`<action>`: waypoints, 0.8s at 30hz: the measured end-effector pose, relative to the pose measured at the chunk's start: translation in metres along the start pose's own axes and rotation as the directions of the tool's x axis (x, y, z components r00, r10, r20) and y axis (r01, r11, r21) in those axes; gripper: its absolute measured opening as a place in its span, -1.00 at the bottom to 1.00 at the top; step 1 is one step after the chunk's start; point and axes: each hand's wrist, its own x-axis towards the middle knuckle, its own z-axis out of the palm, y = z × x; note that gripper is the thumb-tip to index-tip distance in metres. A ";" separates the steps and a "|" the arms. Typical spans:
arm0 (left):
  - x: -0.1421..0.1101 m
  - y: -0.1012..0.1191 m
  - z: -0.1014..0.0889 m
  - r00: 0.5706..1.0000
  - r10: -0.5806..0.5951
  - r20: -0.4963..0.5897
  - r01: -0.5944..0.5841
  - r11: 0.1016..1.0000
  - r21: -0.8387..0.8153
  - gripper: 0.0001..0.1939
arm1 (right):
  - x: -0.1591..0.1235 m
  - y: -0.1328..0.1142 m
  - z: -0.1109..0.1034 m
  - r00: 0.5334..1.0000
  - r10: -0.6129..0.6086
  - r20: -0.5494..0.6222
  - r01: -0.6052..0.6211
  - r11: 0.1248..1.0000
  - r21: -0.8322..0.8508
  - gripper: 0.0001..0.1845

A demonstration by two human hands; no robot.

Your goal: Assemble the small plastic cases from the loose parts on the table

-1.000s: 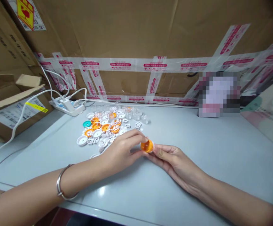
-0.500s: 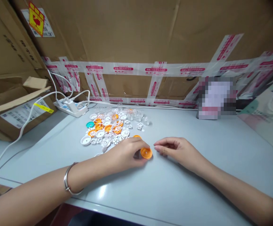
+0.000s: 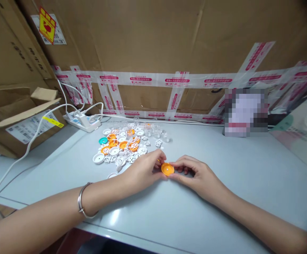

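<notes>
Over the table's middle, a small round orange plastic cup with a pale spot at its centre faces up, held between my two hands. My right hand pinches its right rim between thumb and fingers. From the left, my left hand is closed at the cup, its thumb against the lower left edge and its fingers curled above. A bit of orange shows behind the left fingers, mostly hidden. Left of the hands lies a pile of loose plastic parts: white round cups, orange cups, a teal ring and white spoked pieces.
Clear plastic domes lie at the back of the pile. A power strip with white cables and an open cardboard box stand at the left. Large taped cartons wall the back. A blurred-out object and a pale bag stand right.
The right hand first let go and drew back while the left held the orange cup. Now the right hand has come back in and grips the cup's right side. The view has shifted slightly.
</notes>
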 end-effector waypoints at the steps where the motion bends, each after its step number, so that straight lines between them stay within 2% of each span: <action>1: 0.000 -0.001 0.001 1.000 0.001 -0.005 -0.001 1.000 -0.013 -0.66 | 0.000 0.000 0.000 1.000 0.001 0.000 -0.001 1.000 -0.002 -0.79; 7: -0.001 -0.003 0.003 0.999 0.046 -0.012 -0.047 0.999 -0.021 -0.66 | -0.001 0.002 0.000 1.000 0.006 0.008 -0.006 1.000 -0.005 -0.80; 11: -0.002 -0.003 0.002 0.998 0.066 0.013 -0.066 0.995 0.068 -0.66 | -0.001 0.000 -0.001 0.999 0.029 0.020 -0.029 1.000 -0.004 -0.78; 15: -0.002 0.000 -0.003 0.992 0.126 0.008 -0.125 0.980 0.153 -0.57 | -0.001 -0.002 -0.002 0.999 0.044 0.014 -0.044 0.999 -0.001 -0.77; 17: -0.002 0.003 -0.015 0.984 0.177 0.014 -0.176 0.963 0.203 -0.55 | -0.002 -0.001 -0.002 0.999 0.043 0.008 -0.043 0.999 0.007 -0.73; 20: -0.004 0.009 -0.049 0.973 0.211 0.090 -0.229 0.919 0.321 -0.61 | -0.002 0.001 -0.002 0.998 0.070 -0.006 -0.069 0.997 0.018 -0.63; 23: -0.009 0.014 -0.091 0.991 0.112 0.074 -0.133 0.888 0.441 -0.71 | -0.002 0.001 -0.002 0.995 0.099 -0.003 -0.099 0.995 0.008 -0.57; 24: -0.012 0.015 -0.103 0.992 0.056 0.111 -0.101 0.881 0.461 -0.76 | -0.002 0.001 -0.002 0.995 0.098 0.001 -0.098 0.995 -0.003 -0.58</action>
